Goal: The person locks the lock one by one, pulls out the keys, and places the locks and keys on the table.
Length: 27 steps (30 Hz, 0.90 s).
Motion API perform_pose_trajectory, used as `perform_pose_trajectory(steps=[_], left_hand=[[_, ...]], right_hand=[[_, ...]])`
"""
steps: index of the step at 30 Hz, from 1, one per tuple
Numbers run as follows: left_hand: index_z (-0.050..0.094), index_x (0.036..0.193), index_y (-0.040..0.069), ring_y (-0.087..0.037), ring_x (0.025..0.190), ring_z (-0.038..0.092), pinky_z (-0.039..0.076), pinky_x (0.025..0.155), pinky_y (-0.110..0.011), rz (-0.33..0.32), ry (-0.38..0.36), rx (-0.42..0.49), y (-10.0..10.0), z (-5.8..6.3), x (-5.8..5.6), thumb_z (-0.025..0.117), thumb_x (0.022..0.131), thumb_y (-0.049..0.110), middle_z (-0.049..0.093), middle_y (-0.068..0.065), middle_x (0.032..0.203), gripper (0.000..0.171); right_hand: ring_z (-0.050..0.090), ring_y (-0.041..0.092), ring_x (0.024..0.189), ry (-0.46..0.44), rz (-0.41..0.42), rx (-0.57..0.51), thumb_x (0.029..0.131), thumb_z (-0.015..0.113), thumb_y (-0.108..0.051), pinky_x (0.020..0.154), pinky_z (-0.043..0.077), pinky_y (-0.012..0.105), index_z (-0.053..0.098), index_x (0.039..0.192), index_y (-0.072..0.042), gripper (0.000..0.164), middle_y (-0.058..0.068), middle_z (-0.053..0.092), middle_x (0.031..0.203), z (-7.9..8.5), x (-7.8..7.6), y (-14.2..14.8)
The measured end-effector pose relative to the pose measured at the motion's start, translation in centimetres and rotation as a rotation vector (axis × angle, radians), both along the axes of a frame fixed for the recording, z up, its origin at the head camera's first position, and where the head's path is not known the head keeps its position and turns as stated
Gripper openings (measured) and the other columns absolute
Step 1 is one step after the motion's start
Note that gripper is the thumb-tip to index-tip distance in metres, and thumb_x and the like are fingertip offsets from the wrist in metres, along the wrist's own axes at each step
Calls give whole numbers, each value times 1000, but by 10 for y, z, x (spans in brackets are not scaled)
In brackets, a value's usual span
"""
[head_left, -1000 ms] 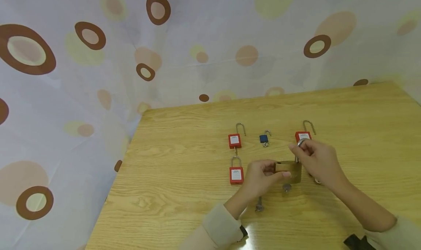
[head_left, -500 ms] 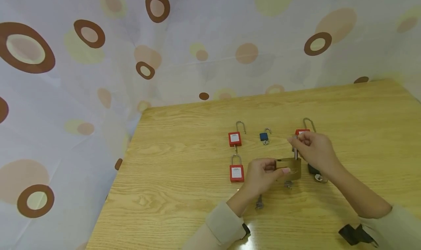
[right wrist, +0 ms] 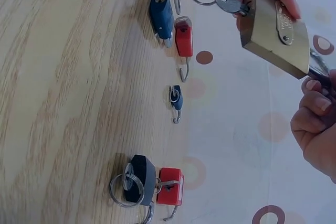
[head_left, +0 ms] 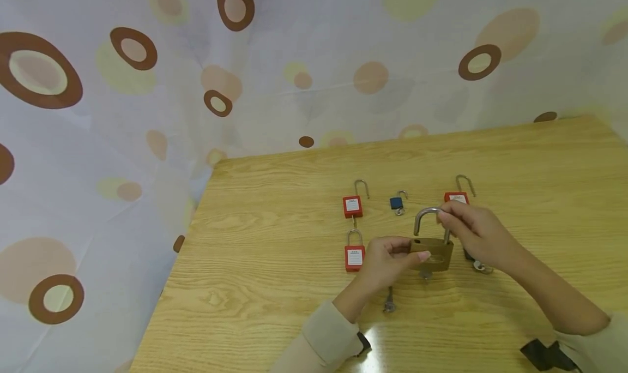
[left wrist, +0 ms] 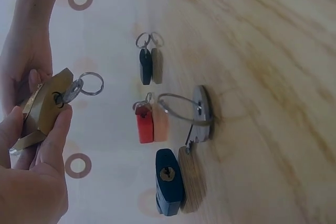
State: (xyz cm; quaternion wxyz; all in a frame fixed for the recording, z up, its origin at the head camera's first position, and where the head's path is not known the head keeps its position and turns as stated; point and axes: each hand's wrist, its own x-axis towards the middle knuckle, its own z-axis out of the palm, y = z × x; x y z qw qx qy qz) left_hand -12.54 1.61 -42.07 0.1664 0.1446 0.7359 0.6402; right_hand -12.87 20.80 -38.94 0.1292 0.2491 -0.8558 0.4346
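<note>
While my left grip (head_left: 391,262) holds the blocky brass-coloured metal padlock (head_left: 438,257) above the wooden table (head_left: 255,253), my right grip (head_left: 481,235) pinches its curved silver shackle (head_left: 418,221). I see a white-labelled red padlock (head_left: 354,258) to the left.

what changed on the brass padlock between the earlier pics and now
The right hand has swung the curved silver metal shackle round to the left; its free end now stands above the left side of the rectangular brass padlock, apart from it. Nothing was taken hold of or let go. The left hand still grips the padlock; the small blue padlock stayed put.
</note>
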Motion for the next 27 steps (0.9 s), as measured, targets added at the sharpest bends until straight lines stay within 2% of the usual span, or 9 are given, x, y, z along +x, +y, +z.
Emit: perform_pose_trajectory(steps=[5,8,13,17,21,27], left_hand=[[68,100,-6,2,74,63,52,67,-16,-23,2,36,0,-1,0,67,85,12,70,-20,95,23],[68,100,-7,0,75,64,53,67,-17,-33,14,47,-1,-1,0,66,85,11,70,-21,95,23],[67,101,-8,-9,80,68,53,68,-18,-40,17,72,0,0,2,65,86,10,69,-22,96,23],[68,101,-7,-11,82,69,53,68,-18,-17,21,76,0,-1,4,65,86,11,69,-21,96,23],[68,99,-8,-7,80,68,53,67,-17,24,33,88,3,-1,6,67,85,10,70,-21,95,23],[69,93,-10,-1,73,64,52,66,-15,81,26,146,5,1,8,68,83,7,69,-26,91,20]], right_hand=[[33,2,47,25,27,-27,95,44,3,43,32,18,53,83,-12,22,-13,40,63,0,0,-1],[31,3,44,16,36,-56,94,45,5,41,30,18,55,87,-14,22,-11,40,60,-1,1,-1],[28,0,43,88,62,-76,90,48,10,41,29,16,60,107,-6,26,-8,38,58,-4,1,-1],[27,-3,45,171,98,-86,90,47,11,42,28,14,59,112,0,28,-9,37,60,-10,-2,-1],[25,-3,44,196,99,-113,91,46,10,41,26,14,61,112,-1,28,-9,37,60,-10,-4,-4],[24,-3,42,237,8,-148,88,48,15,39,24,13,62,106,2,26,-7,36,56,-9,-1,-15]])
